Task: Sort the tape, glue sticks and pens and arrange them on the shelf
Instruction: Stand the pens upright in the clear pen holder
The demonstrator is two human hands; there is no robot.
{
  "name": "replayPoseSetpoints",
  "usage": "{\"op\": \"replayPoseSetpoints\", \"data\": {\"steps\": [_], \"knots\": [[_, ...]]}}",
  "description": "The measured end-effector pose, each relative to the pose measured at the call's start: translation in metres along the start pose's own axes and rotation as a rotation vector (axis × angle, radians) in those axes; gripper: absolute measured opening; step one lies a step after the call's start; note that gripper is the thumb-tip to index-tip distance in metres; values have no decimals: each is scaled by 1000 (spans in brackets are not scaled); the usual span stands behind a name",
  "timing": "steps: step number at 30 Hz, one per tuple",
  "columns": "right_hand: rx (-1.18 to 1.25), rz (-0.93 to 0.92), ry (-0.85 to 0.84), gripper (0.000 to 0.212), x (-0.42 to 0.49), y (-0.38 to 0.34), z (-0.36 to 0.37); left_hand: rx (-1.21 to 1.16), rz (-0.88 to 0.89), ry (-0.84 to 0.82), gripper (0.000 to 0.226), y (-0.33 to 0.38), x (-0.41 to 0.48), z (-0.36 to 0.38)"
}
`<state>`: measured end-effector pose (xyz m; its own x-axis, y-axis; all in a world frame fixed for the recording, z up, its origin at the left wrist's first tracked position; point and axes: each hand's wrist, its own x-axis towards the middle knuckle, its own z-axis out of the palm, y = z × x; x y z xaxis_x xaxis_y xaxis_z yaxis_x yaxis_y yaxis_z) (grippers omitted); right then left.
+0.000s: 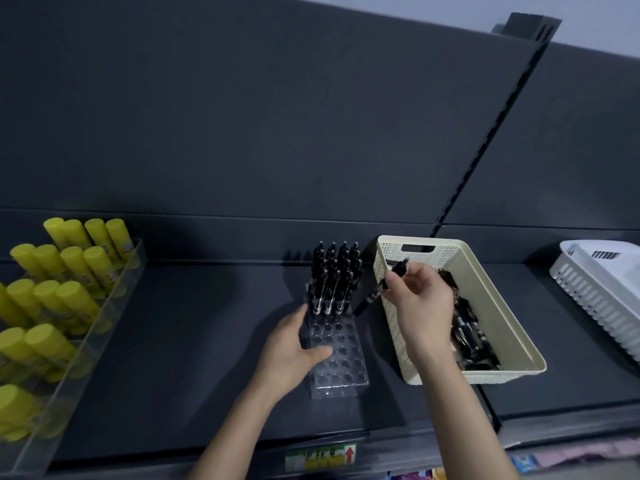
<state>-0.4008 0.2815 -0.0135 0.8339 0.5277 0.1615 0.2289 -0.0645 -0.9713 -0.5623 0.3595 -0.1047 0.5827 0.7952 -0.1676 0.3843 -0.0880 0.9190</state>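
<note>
A clear acrylic pen holder [341, 367] with rows of round holes stands on the dark shelf [194, 358]. Several black pens [334, 275] fill its far rows. My left hand [294, 348] grips the holder's left side, thumb lying over its top. My right hand [417, 299] pinches one black pen [372, 296], tilted, its lower tip just right of the standing pens. A cream basket [498, 303] to the right holds several loose black pens [469, 334], partly hidden by my right hand. Yellow glue sticks [62, 289] stand in a clear tray [114, 310] at the left.
A white slatted basket [595, 289] sits upside down at the far right of the shelf. A dark back panel [277, 116] rises behind everything. A yellow-green price label [320, 457] is fixed to the shelf's front edge. Bare shelf lies between the glue tray and the holder.
</note>
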Motion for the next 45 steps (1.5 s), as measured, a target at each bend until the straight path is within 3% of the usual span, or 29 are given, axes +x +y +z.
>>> {"op": "replayPoseSetpoints", "data": {"steps": [9,14,22,29,33,36,40,45], "knots": [[-156,-110,-31,13,6,9,8,-133,-25,-85,90,-7,3,0],[-317,-209,-149,23,-1,20,17,-151,-14,-73,88,-5,1,-1],[-433,-306,-192,11,0,25,17,-112,-2,-57,89,-5,-1,-1],[-476,-265,-258,7,-2,25,18,203,110,-22,80,-5,-1,-2],[-513,-237,-291,21,-5,27,15,364,152,-38,78,-6,-5,-3],[-543,-200,-331,5,-9,28,11,440,160,-8,79,-4,-9,-4],[-464,-185,-261,15,-6,21,-2,440,284,105,64,12,-17,-10],[-458,-184,-192,12,14,14,-27,342,380,253,36,51,-23,-11]]}}
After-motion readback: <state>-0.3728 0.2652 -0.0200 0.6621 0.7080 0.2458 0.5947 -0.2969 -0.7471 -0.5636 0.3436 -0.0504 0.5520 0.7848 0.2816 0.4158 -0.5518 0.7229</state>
